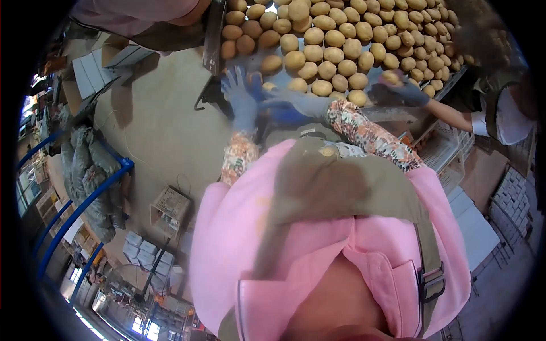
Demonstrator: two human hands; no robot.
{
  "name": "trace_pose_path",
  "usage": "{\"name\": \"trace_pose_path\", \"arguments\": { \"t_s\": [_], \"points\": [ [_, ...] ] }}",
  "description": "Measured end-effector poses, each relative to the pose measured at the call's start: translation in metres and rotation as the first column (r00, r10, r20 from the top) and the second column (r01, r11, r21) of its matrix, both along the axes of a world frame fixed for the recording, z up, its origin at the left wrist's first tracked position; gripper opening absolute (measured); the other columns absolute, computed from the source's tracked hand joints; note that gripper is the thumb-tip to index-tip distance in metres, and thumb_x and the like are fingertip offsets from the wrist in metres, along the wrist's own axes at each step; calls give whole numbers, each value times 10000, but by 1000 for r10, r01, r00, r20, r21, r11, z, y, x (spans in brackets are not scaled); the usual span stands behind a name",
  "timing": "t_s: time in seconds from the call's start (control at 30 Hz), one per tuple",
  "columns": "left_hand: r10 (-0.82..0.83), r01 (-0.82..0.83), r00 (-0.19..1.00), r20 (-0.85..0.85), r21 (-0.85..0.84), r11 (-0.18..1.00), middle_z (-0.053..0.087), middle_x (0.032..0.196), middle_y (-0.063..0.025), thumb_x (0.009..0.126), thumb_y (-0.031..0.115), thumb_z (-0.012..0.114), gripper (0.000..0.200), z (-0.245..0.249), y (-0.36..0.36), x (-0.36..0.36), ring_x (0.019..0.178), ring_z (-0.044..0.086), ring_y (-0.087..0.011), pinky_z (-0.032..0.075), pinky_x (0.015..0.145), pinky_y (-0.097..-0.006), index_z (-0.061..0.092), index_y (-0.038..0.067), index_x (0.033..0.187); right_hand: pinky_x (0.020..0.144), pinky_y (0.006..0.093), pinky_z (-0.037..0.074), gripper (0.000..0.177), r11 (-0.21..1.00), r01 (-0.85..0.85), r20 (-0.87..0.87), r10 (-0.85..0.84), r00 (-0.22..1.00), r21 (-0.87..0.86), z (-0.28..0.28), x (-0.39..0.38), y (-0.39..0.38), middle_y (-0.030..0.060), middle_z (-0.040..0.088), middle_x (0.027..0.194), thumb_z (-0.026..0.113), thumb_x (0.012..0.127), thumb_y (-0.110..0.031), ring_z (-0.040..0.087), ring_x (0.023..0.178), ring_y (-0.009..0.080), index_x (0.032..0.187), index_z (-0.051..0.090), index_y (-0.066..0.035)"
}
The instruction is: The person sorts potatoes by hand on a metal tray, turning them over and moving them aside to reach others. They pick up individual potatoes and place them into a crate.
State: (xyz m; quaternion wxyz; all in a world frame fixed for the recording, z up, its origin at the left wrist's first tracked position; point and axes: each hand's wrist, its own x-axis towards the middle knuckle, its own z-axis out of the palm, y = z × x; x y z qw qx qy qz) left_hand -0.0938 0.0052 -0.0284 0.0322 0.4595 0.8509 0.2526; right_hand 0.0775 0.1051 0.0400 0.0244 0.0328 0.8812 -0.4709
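My left hand [241,95], in a grey glove, has its fingers spread near the left end of the potato table [212,42]. Just to its right is my right hand [293,102], also gloved, reaching leftward below the front row of potatoes [322,87]. Motion smears its fingers beside a blue thing [287,116] that I cannot make out. A single potato [268,86] lies close to those fingers. Darker brown potatoes [245,44] lie at the upper left, beyond my left hand.
At the right, a co-worker's gloved hand [408,92] holds a potato. Another person's pink sleeve [136,17] shows at the upper left. White crates [441,150] stand below the table's right side. Blue rails [85,207], grey sacks [91,176] and a crate [169,209] are at the left.
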Motion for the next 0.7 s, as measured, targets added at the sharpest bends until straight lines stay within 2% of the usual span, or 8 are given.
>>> {"name": "trace_pose_path", "arguments": {
  "t_s": [0.13,0.2,0.27,0.33,0.4,0.5,0.6,0.7],
  "points": [
    [-79,89,985,156,-61,994,251,1521,-163,884,467,541,655,7,18,15,1360,212,-482,196,1087,-602,337,223,1455,994,384,408,387,947,244,20,-246,969,-210,23,21,43,132,530,1309,563,876,-210,522,1173,300,1255,575,-132],
    [-143,188,978,150,-357,915,238,1527,-155,879,489,537,632,14,6,32,1380,186,-456,171,1092,-613,343,304,1450,1040,416,361,440,868,408,-35,-415,909,283,-13,65,63,111,492,1353,612,840,-209,475,1228,314,1277,563,-206],
    [-208,218,976,67,-385,897,234,1528,-153,877,484,540,631,25,-16,39,1386,167,-456,146,1095,-615,343,307,1450,1082,472,312,465,719,144,309,-459,833,680,19,102,70,76,371,1466,540,889,-239,351,1324,383,1349,491,-290],
    [-275,244,961,-16,-414,877,231,1529,-151,876,480,543,630,16,-26,37,1391,147,-456,122,1098,-617,344,310,1449,1094,472,295,487,699,160,320,-503,803,696,18,144,62,91,345,1485,543,889,-253,319,1347,389,1369,470,-290],
    [63,-92,993,-97,-322,942,219,1533,-157,882,457,539,630,-14,-43,29,1396,134,-454,82,1106,-609,349,268,1452,1106,472,279,509,685,173,334,-540,773,708,-2,174,52,106,318,1504,545,890,-268,287,1369,395,1389,448,-291],
    [138,-168,978,-156,-205,964,220,1530,-172,888,421,537,600,-3,-32,15,1403,136,-438,98,1098,-614,393,209,1431,1126,486,232,526,671,654,216,-737,640,351,-30,189,38,182,260,1521,558,886,-316,229,1393,422,1397,443,-278],
    [3,-24,992,-126,-165,986,276,1499,-201,894,412,526,600,22,30,25,1386,191,-446,126,1106,-593,389,178,1429,1147,488,152,514,711,695,343,-683,645,108,-18,156,27,270,257,1492,561,887,-368,246,1373,464,1380,463,-263],
    [-232,234,972,25,-120,965,293,1491,-199,895,443,514,609,31,93,57,1372,219,-458,141,1109,-584,386,178,1429,1135,454,195,440,706,595,424,-707,565,385,18,107,15,275,404,1404,598,881,-255,312,1368,388,1307,537,-162]
  ]
}}
